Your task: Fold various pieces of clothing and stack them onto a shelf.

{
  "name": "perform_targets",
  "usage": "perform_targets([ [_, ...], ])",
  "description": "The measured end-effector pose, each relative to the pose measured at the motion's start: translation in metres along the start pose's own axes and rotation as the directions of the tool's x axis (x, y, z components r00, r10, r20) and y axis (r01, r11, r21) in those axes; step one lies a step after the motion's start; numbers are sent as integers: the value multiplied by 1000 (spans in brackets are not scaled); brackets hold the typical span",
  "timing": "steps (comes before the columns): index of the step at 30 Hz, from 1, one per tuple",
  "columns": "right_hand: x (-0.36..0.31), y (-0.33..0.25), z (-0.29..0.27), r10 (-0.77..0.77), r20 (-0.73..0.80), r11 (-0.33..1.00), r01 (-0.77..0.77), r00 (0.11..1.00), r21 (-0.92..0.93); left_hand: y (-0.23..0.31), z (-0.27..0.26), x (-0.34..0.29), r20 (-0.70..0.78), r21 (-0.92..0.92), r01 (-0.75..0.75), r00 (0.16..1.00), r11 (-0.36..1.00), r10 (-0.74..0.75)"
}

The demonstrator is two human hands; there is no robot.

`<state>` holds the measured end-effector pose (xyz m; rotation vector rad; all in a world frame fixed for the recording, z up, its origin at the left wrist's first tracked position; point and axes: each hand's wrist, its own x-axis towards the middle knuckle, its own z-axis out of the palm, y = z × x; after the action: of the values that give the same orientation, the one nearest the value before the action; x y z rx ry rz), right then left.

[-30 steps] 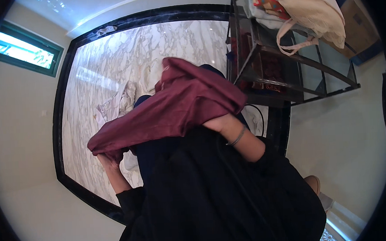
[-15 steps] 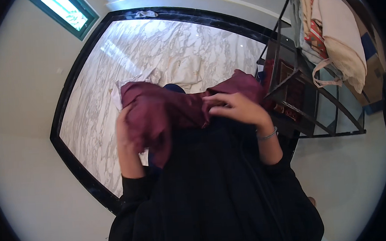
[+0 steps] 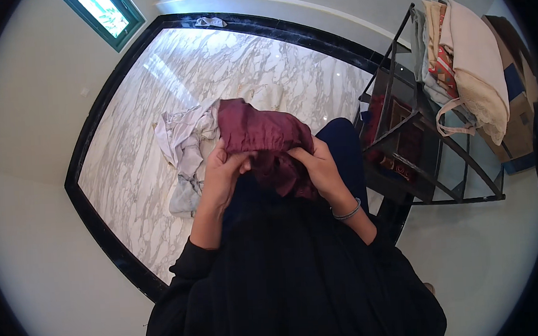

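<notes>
A maroon cloth garment with a gathered edge is bunched between my hands above my lap. My left hand grips its near left edge, thumb on top. On the right side, my right hand pinches the same edge, and part of the cloth hangs down between the hands. Which kind of garment it is cannot be made out. Beyond my left hand, crumpled pale grey-white cloths lie on the floor. A cream cloth lies behind the maroon one, mostly hidden by it.
White marble floor with a black border spreads ahead. A dark metal rack stands at the right, with folded cloths on top and a patterned red textile lower down. Behind it is a cardboard box. A small white cloth lies at the far border.
The maroon cloth, spread wide before, is now gathered into a smaller bundle. Both hands have come closer together and hold its near edge; more of the pale cloths and my right knee show.
</notes>
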<state>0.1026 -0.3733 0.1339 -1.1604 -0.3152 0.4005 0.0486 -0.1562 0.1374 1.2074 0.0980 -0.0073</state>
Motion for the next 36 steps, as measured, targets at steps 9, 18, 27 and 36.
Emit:
perform_targets([
  [9, -9, -15, 2, 139, 55, 986, -133, 989, -98, 19, 45, -2, -44, 114, -117, 991, 987, 123],
  [18, -20, -31, -4, 72, 120, 965, -39, 990, -259, -20, 10, 10, 208, 692, -221, 973, 687, 103],
  [27, -22, -57, -62, -661, -296, 536, 157, 690, -829, 40, -27, 7, -182, 864, -171, 770, 473, 611],
  [36, -41, -116, -105, -846, -383, 498, 293, 370, -816, 75, -82, -8, -395, 768, -158, 645, 620, 654],
])
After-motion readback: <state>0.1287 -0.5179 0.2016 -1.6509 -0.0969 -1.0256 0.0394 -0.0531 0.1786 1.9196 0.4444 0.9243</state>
